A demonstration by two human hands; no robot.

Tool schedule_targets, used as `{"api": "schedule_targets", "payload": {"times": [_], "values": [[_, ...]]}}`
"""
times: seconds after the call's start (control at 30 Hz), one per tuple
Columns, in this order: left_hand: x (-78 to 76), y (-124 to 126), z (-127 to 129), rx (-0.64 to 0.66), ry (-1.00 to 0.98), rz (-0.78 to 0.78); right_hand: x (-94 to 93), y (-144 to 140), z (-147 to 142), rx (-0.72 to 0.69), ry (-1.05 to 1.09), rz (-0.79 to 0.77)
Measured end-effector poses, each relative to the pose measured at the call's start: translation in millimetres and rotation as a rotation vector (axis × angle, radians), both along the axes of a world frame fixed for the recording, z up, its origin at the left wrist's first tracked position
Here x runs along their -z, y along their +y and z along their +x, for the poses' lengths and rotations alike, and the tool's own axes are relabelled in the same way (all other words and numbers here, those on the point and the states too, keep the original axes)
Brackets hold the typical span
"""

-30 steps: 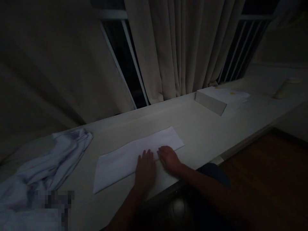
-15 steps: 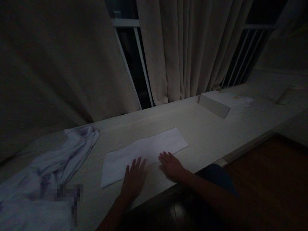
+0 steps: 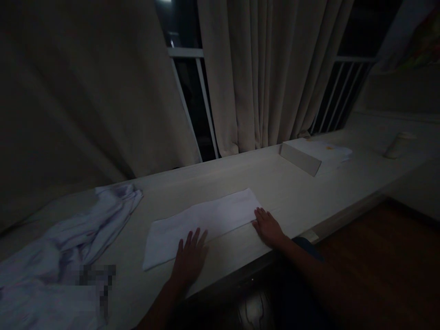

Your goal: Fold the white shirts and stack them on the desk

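A white cloth (image 3: 206,215), folded into a long flat strip, lies on the pale ledge (image 3: 227,256). My left hand (image 3: 190,256) rests palm down with fingers spread over the near edge of the cloth, left of its middle. Toward the cloth's right end, my right hand (image 3: 268,227) lies flat, its fingertips on the near corner. Neither hand grips anything. The room is dim, so fine detail in the cloth is hard to make out.
A crumpled whitish fabric (image 3: 85,229) covers the ledge at left. Farther right stand an open-sided box (image 3: 300,158) with pale sheets or cloth and a cup-like object (image 3: 398,144). Curtains (image 3: 247,82) hang along the back. Below right is a wooden floor (image 3: 360,256).
My right hand has slid right along the near edge, from near the middle of the cloth to its right corner. My left hand stays in about the same place. The view has shifted slightly.
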State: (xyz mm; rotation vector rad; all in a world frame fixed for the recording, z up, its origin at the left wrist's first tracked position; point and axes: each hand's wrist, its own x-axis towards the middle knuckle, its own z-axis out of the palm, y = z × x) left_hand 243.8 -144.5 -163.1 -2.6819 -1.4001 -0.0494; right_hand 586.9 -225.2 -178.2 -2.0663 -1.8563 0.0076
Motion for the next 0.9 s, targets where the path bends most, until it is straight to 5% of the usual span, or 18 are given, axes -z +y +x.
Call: {"api": "schedule_targets", "payload": {"times": [0.23,0.47,0.67,0.9], "values": [[-5.6,-23,9,-0.032,-0.005,-0.060,-15.1,-6,-8,0.029,-0.023,-0.004],[-24.4,19,50,-0.008,-0.003,0.082,-58.1,53,-104,-0.365,0.000,0.074],[-8.9,50,57,-0.065,0.060,0.003,-43.0,108,-134,-0.459,0.000,-0.065],[1.1,54,59,-0.055,-0.040,0.039,-23.2,111,-121,-0.418,0.073,-0.044]]}}
